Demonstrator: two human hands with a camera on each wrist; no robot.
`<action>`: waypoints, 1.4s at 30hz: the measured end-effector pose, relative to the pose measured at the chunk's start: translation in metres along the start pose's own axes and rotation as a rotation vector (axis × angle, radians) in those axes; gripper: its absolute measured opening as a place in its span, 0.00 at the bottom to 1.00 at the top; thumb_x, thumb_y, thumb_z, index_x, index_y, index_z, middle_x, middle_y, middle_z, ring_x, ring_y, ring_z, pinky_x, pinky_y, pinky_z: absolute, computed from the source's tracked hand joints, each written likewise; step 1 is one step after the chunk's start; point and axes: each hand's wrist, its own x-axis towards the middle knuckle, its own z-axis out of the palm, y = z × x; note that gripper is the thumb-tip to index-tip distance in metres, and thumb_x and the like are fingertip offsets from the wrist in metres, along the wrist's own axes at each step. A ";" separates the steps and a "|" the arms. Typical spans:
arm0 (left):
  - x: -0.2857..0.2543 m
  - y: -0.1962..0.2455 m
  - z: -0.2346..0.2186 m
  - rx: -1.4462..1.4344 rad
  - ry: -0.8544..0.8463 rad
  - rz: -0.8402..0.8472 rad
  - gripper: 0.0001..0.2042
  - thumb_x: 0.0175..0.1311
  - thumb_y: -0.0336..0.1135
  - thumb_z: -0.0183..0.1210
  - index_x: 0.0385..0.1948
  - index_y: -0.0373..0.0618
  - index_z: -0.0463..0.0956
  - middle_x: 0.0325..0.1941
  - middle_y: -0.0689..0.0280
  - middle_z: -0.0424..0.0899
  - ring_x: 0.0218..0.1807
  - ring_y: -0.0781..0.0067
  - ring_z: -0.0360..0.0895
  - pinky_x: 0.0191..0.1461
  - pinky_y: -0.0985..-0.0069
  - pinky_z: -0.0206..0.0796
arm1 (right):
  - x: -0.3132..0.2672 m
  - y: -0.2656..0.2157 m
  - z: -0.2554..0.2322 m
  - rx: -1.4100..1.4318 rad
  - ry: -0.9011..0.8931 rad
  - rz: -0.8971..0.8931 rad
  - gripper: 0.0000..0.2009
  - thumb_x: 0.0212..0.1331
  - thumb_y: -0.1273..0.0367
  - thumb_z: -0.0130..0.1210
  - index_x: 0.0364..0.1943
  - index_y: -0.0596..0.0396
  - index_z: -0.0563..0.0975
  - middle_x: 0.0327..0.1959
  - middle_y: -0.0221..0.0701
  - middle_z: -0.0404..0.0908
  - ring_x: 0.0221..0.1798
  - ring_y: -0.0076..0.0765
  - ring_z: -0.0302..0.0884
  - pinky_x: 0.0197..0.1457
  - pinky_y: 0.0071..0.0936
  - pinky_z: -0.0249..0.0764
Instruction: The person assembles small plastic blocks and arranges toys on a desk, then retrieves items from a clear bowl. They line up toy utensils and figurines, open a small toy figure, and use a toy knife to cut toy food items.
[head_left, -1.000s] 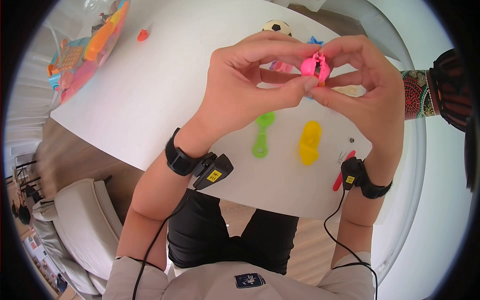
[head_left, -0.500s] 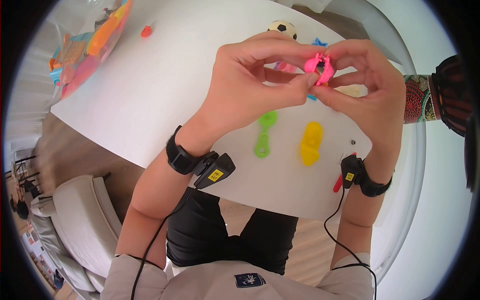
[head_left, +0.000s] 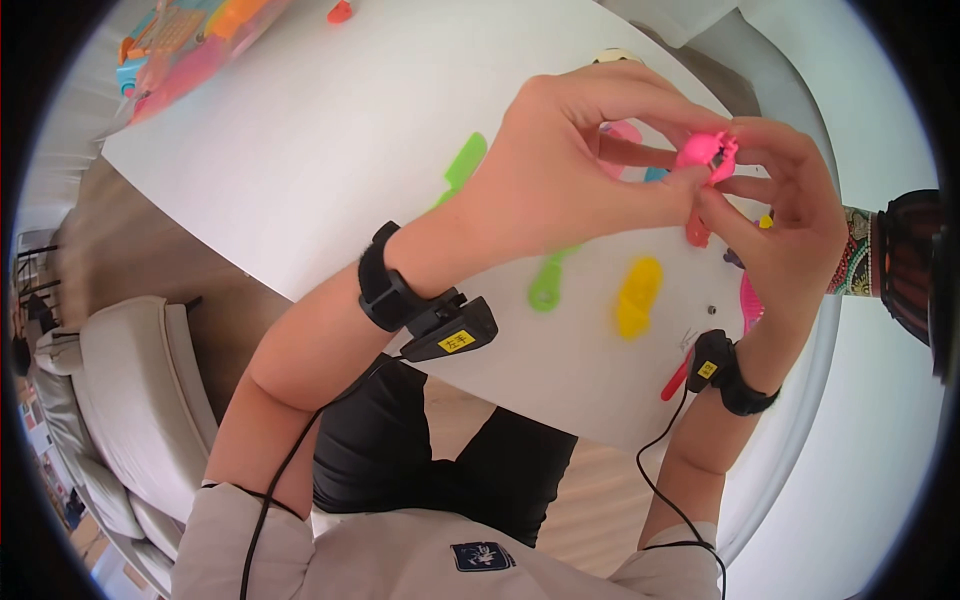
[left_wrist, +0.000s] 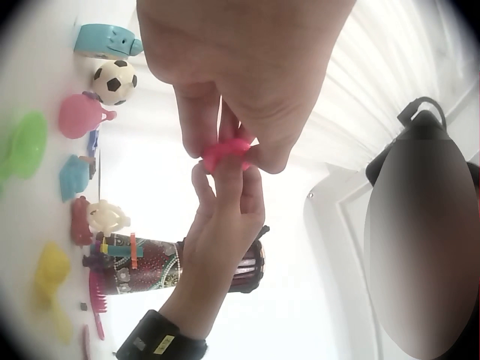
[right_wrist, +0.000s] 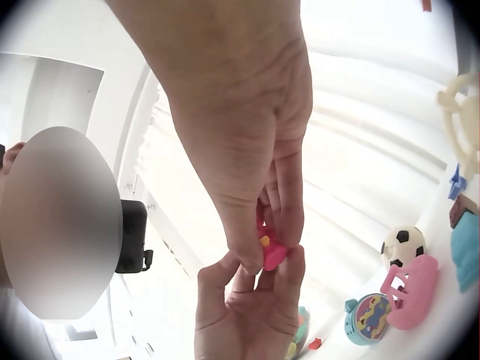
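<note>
A small, rounded bright pink plastic piece with a gap in its side is raised above the table between both hands. My left hand pinches it from the left between thumb and fingertips. From the other side, my right hand grips it with thumb and bent fingers. In the right wrist view a yellow spot shows on the pink piece; its exact kind cannot be told. Below the hands lie a green toy with a round end, partly hidden by the left forearm, and a yellow toy.
Along the white table are a toy soccer ball, a pink toy bag, a blue toy clock and a pink comb. A patterned drum stands at the right. A clear bag of toys sits far left.
Both hands have shifted right in the head view, still holding the pink piece, which has turned slightly. The head view has swung, bringing a green flat toy into sight beside the left wrist.
</note>
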 end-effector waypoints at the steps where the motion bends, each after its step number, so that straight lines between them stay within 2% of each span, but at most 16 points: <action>1: 0.000 0.000 0.004 0.031 0.038 0.057 0.15 0.59 0.21 0.70 0.49 0.38 0.87 0.46 0.61 0.86 0.51 0.70 0.86 0.59 0.70 0.84 | -0.001 0.001 -0.002 0.008 -0.004 -0.019 0.24 0.53 0.86 0.68 0.55 0.65 0.75 0.56 0.39 0.82 0.56 0.33 0.84 0.56 0.30 0.88; 5: 0.002 -0.005 0.003 -0.007 0.044 0.157 0.17 0.58 0.21 0.71 0.51 0.39 0.86 0.51 0.60 0.84 0.54 0.67 0.85 0.62 0.67 0.83 | -0.001 -0.001 0.003 0.055 0.107 -0.027 0.23 0.50 0.84 0.72 0.52 0.62 0.79 0.52 0.34 0.84 0.52 0.32 0.87 0.55 0.31 0.89; 7: 0.003 -0.004 0.000 0.023 0.015 0.137 0.18 0.59 0.19 0.71 0.52 0.38 0.85 0.54 0.59 0.84 0.54 0.66 0.85 0.64 0.69 0.82 | -0.003 0.004 -0.003 0.004 0.015 -0.106 0.24 0.54 0.86 0.68 0.56 0.64 0.76 0.60 0.40 0.80 0.59 0.36 0.84 0.61 0.36 0.86; 11: 0.003 -0.004 0.001 0.003 0.023 0.140 0.18 0.60 0.19 0.70 0.52 0.38 0.85 0.54 0.59 0.84 0.55 0.67 0.85 0.63 0.69 0.82 | -0.001 0.002 -0.006 -0.049 -0.003 -0.105 0.24 0.53 0.86 0.68 0.56 0.62 0.77 0.59 0.40 0.81 0.59 0.37 0.84 0.61 0.37 0.86; 13: 0.003 -0.004 -0.003 0.106 -0.040 0.187 0.20 0.59 0.16 0.68 0.56 0.34 0.83 0.60 0.53 0.83 0.61 0.60 0.83 0.66 0.60 0.82 | -0.001 0.004 -0.010 0.039 -0.039 -0.108 0.24 0.53 0.85 0.69 0.56 0.62 0.78 0.59 0.39 0.80 0.59 0.38 0.84 0.60 0.36 0.86; 17: 0.001 -0.001 -0.005 0.183 -0.057 0.213 0.21 0.58 0.15 0.69 0.55 0.33 0.83 0.59 0.51 0.83 0.60 0.59 0.84 0.65 0.61 0.83 | -0.001 0.007 -0.013 0.061 -0.058 -0.136 0.23 0.54 0.84 0.68 0.56 0.62 0.77 0.59 0.40 0.80 0.59 0.38 0.83 0.56 0.34 0.87; 19: -0.001 0.001 -0.009 0.319 -0.062 0.233 0.21 0.56 0.14 0.70 0.54 0.31 0.83 0.59 0.51 0.84 0.59 0.59 0.85 0.64 0.63 0.83 | 0.000 0.001 -0.010 0.112 -0.071 -0.051 0.21 0.58 0.83 0.67 0.56 0.62 0.77 0.59 0.41 0.79 0.59 0.36 0.82 0.53 0.32 0.87; 23: -0.002 0.001 -0.008 0.335 -0.051 0.280 0.20 0.56 0.15 0.71 0.52 0.31 0.83 0.58 0.50 0.85 0.58 0.59 0.86 0.63 0.64 0.83 | 0.000 -0.001 -0.008 0.203 -0.076 0.032 0.19 0.61 0.83 0.65 0.56 0.62 0.76 0.58 0.41 0.79 0.58 0.35 0.81 0.52 0.29 0.86; 25: -0.001 0.000 -0.008 0.355 -0.050 0.309 0.19 0.55 0.15 0.71 0.51 0.31 0.83 0.56 0.50 0.86 0.58 0.59 0.86 0.63 0.65 0.83 | 0.002 -0.001 -0.005 0.284 -0.032 0.041 0.17 0.63 0.77 0.67 0.55 0.58 0.80 0.53 0.30 0.83 0.58 0.30 0.85 0.36 0.17 0.82; 26: -0.001 0.000 -0.008 0.355 -0.050 0.309 0.19 0.55 0.15 0.71 0.51 0.31 0.83 0.56 0.50 0.86 0.58 0.59 0.86 0.63 0.65 0.83 | 0.002 -0.002 -0.005 0.285 -0.032 0.041 0.17 0.63 0.77 0.67 0.55 0.58 0.80 0.53 0.30 0.83 0.58 0.30 0.85 0.36 0.17 0.82; 28: -0.001 -0.001 -0.008 0.345 -0.029 0.279 0.19 0.54 0.15 0.72 0.50 0.32 0.82 0.55 0.51 0.87 0.57 0.60 0.87 0.62 0.64 0.83 | 0.002 -0.004 -0.006 0.298 -0.048 0.120 0.15 0.64 0.77 0.67 0.54 0.59 0.81 0.51 0.29 0.84 0.57 0.29 0.85 0.28 0.14 0.74; 32: -0.001 -0.004 -0.005 0.273 0.007 0.279 0.20 0.53 0.15 0.72 0.50 0.32 0.83 0.54 0.52 0.88 0.56 0.61 0.87 0.61 0.64 0.83 | 0.003 -0.007 0.001 0.316 0.014 0.111 0.14 0.64 0.77 0.66 0.53 0.59 0.83 0.48 0.29 0.86 0.51 0.25 0.87 0.24 0.12 0.67; 34: -0.002 -0.003 -0.005 0.252 0.057 0.214 0.20 0.54 0.15 0.72 0.50 0.33 0.82 0.53 0.53 0.88 0.56 0.62 0.87 0.61 0.63 0.83 | 0.001 -0.011 0.002 0.321 0.057 0.254 0.14 0.63 0.77 0.67 0.53 0.59 0.84 0.45 0.32 0.89 0.45 0.20 0.87 0.23 0.11 0.65; 37: -0.001 -0.003 -0.005 0.229 0.065 0.190 0.19 0.54 0.15 0.71 0.50 0.33 0.82 0.54 0.53 0.88 0.56 0.62 0.87 0.61 0.62 0.84 | 0.002 -0.017 0.009 0.286 0.123 0.331 0.14 0.62 0.76 0.68 0.52 0.59 0.85 0.43 0.35 0.90 0.40 0.17 0.86 0.21 0.11 0.61; 41: 0.000 -0.003 -0.005 0.227 0.086 0.203 0.19 0.56 0.15 0.70 0.51 0.32 0.81 0.53 0.52 0.88 0.57 0.62 0.86 0.61 0.62 0.84 | 0.005 -0.021 0.018 0.283 0.179 0.369 0.13 0.63 0.77 0.67 0.52 0.60 0.85 0.43 0.35 0.90 0.43 0.20 0.88 0.27 0.11 0.71; 42: 0.000 -0.004 -0.006 0.200 0.104 0.206 0.19 0.56 0.15 0.70 0.51 0.31 0.81 0.54 0.52 0.88 0.58 0.62 0.85 0.61 0.62 0.84 | 0.006 -0.021 0.024 0.330 0.234 0.336 0.13 0.63 0.77 0.67 0.52 0.61 0.85 0.44 0.35 0.90 0.44 0.21 0.88 0.34 0.13 0.76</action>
